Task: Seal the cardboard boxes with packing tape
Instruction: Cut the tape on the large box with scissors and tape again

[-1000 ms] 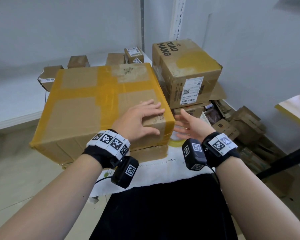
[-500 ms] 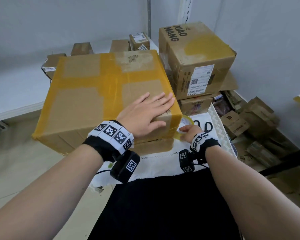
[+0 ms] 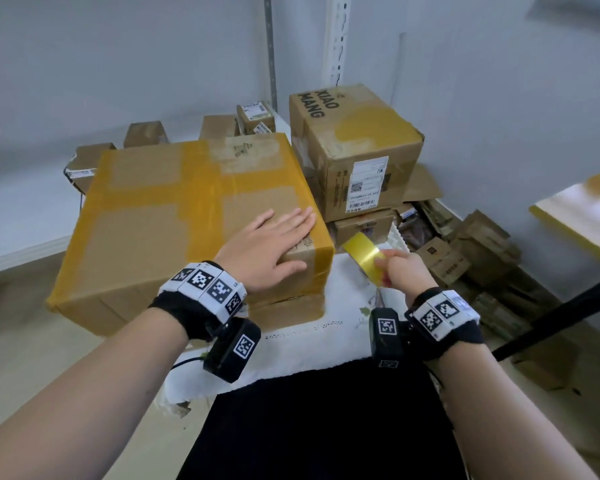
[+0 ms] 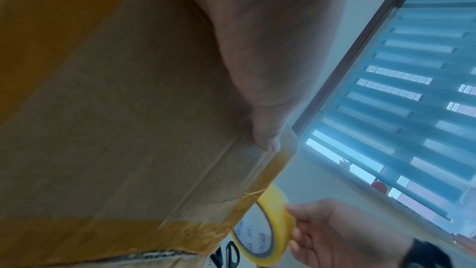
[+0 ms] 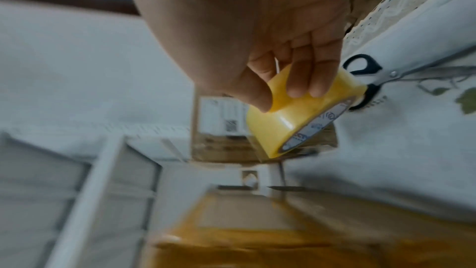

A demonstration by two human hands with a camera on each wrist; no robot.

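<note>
- Right hand has dropped from open air to the cloth and now holds the yellow packing tape roll, thumb and fingers curled round it, lifted just right of the big cardboard box.
- Likely ready to tape next.
- Left hand stays flat, fingers straight, on the box's near right corner.
- Box on white cloth, already banded in yellow-brown tape.
- Black-handled scissors lie on the cloth.

Yellow tape roll, brown box with amber bands, black-handled scissors, leaf-patterned white cloth.
</note>
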